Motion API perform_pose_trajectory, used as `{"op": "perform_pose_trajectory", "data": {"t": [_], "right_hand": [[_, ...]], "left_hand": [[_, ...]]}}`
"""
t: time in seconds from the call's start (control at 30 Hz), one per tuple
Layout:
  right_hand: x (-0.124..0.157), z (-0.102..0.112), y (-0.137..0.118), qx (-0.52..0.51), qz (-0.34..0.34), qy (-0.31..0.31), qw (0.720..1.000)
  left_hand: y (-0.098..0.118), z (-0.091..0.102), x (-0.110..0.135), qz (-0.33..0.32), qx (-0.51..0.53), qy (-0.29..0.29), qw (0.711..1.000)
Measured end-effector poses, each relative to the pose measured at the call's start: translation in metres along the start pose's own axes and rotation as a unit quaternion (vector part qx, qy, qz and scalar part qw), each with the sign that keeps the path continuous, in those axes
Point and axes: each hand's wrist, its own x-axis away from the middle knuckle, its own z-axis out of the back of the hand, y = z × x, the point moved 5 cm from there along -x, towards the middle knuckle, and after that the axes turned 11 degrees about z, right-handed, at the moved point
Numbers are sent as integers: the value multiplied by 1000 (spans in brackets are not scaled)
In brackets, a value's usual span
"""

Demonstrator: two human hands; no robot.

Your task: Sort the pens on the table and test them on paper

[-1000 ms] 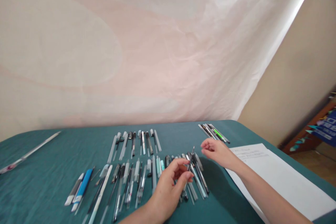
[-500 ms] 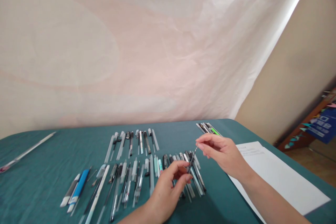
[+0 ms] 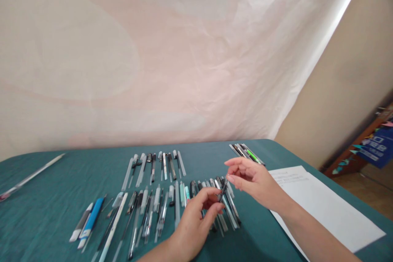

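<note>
My left hand (image 3: 198, 217) is closed in a pinch around a slim dark pen (image 3: 224, 190), which tilts up and to the right. Just beyond its upper end is my right hand (image 3: 253, 180), thumb close by the tip and forefinger lifted apart from it. Whether the thumb touches the pen I cannot tell. Below my left hand lies a row of clear and black pens (image 3: 235, 211), partly hidden by that hand. More pen parts, clear barrels, caps and thin refills (image 3: 149, 219) spread to the left on the green cloth.
A back row of pen parts (image 3: 166, 166) lies behind. A bundle of pens (image 3: 248, 154), one bright green, rests at the far right. White paper sheets (image 3: 331, 213) lie under my right forearm. Blue-and-white (image 3: 91, 223) and grey-and-white (image 3: 81, 223) items sit at left, a long clear-wrapped stick (image 3: 37, 176) farther left.
My right hand has moved slightly left, and its thumb and forefinger have parted from their pinch on the thin upper end. Less of that end shows above my left hand, which stays in place.
</note>
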Motion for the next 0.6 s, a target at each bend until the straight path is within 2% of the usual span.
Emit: {"op": "perform_pose_trajectory", "data": {"t": [0.1, 0.2, 0.3, 0.47, 0.6], "right_hand": [[-1, 4, 1, -2, -9, -19, 1000], [-4, 16, 14, 16, -26, -8, 1000], [-5, 22, 46, 58, -55, -9, 997], [1, 15, 107, 139, -119, -24, 983], [6, 9, 123, 191, -113, -26, 975]], "left_hand": [[0, 1, -1, -1, 10, -1, 1000], [0, 2, -2, 2, 13, 3, 1000], [-1, 3, -3, 6, 8, 11, 1000], [-2, 3, -4, 6, -6, 18, 1000], [-1, 3, -4, 4, -10, 17, 1000]]}}
